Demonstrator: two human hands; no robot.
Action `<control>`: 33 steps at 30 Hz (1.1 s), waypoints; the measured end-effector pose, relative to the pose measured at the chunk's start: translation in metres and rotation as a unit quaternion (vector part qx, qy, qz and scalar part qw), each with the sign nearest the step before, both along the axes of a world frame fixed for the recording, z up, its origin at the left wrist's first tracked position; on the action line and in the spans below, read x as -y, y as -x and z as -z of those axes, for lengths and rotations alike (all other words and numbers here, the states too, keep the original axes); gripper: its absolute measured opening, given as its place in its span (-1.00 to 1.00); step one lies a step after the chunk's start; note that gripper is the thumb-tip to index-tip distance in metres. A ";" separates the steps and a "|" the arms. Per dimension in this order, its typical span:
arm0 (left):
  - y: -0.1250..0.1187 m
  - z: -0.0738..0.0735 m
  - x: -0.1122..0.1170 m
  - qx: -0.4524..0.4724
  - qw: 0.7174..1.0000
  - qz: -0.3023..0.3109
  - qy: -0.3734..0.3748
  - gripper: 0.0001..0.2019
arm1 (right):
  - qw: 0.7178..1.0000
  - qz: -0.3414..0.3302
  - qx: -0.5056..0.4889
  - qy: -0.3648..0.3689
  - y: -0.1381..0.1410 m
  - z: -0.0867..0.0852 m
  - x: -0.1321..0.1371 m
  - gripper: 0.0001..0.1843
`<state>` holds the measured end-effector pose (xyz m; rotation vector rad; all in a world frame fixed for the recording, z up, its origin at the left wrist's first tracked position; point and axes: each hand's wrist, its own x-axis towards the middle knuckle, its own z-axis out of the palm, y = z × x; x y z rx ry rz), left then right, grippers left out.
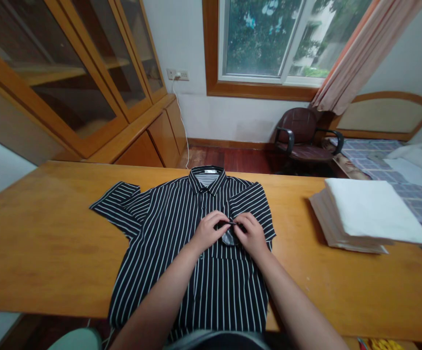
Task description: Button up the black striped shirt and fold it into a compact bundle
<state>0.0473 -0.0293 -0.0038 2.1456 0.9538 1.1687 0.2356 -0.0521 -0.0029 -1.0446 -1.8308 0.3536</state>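
Fingers (216,219) of both hands close together at the placket (229,237): on the wooden table (32,233) lies a striped shirt (182,262), flat, collar away, left hand (206,232) and right hand (252,236) pinching its mid-chest opening (buttoning, I judge); next, steady alignment.

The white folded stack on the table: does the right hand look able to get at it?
Probably yes: only bare table lies between the right hand and the white stack, but its fingers pinch the striped shirt.

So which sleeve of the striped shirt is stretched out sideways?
The sleeve on the left, spread flat across the table; the sleeve on the right lies close against the shirt, by the right hand.
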 end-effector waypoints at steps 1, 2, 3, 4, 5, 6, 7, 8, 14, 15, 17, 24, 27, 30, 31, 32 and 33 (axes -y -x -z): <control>0.000 0.000 0.000 -0.006 1.000 0.001 -0.010 -0.94 | 1.000 0.003 -0.003 0.001 0.000 0.000 0.000 -0.83; 0.000 0.000 0.001 -0.012 1.000 0.001 -0.019 -0.94 | 1.000 0.005 -0.005 0.002 0.000 0.000 0.000 -0.83; -0.001 0.000 0.001 -0.019 0.999 0.002 -0.029 -0.94 | 1.000 0.007 -0.006 0.003 0.000 -0.001 0.001 -0.83; -0.001 0.001 0.001 -0.024 0.999 0.002 -0.037 -0.94 | 1.000 0.008 -0.006 0.004 0.000 -0.001 0.001 -0.83; -0.001 0.001 0.002 -0.028 0.999 0.001 -0.045 -0.94 | 1.000 0.007 -0.005 0.005 0.001 -0.001 0.001 -0.83; -0.001 0.001 0.002 -0.031 0.998 -0.001 -0.052 -0.94 | 1.000 0.005 -0.006 0.006 0.001 -0.001 0.001 -0.83; -0.001 0.001 0.002 -0.032 0.998 -0.005 -0.059 -0.93 | 1.000 0.003 -0.006 0.007 0.001 -0.001 0.001 -0.84; -0.002 0.001 0.002 -0.033 0.997 -0.010 -0.066 -0.93 | 1.000 0.000 -0.008 0.007 0.001 -0.001 0.000 -0.84; -0.002 -0.001 0.003 -0.028 0.994 -0.026 -0.102 -0.91 | 1.000 -0.011 -0.022 0.012 0.002 -0.002 0.000 -0.88; -0.002 -0.001 0.003 -0.029 0.994 -0.028 -0.103 -0.91 | 1.000 -0.011 -0.023 0.013 0.002 -0.002 0.000 -0.89; -0.002 0.000 0.003 -0.034 0.994 -0.029 -0.100 -0.90 | 1.000 -0.010 -0.022 0.016 0.002 -0.003 0.000 -0.89; -0.002 0.002 0.002 -0.054 0.992 -0.030 -0.109 -0.89 | 0.999 -0.030 -0.014 0.023 0.001 -0.001 0.000 -0.86; -0.002 -0.001 0.002 -0.060 0.992 -0.020 -0.109 -0.88 | 0.999 -0.042 -0.011 0.024 0.001 0.000 0.000 -0.83; -0.002 -0.004 0.002 -0.054 0.993 -0.012 -0.108 -0.88 | 0.999 -0.039 -0.016 0.021 0.001 0.000 0.000 -0.82; -0.002 -0.005 0.002 -0.049 0.993 -0.012 -0.108 -0.89 | 0.999 -0.034 -0.019 0.018 0.001 -0.001 0.000 -0.83; -0.002 -0.005 0.002 -0.044 0.993 -0.015 -0.108 -0.90 | 0.999 -0.026 -0.023 0.015 0.001 -0.001 0.001 -0.83; -0.002 -0.006 0.003 -0.037 0.993 -0.018 -0.108 -0.90 | 1.000 -0.013 -0.026 0.011 0.001 -0.002 0.001 -0.84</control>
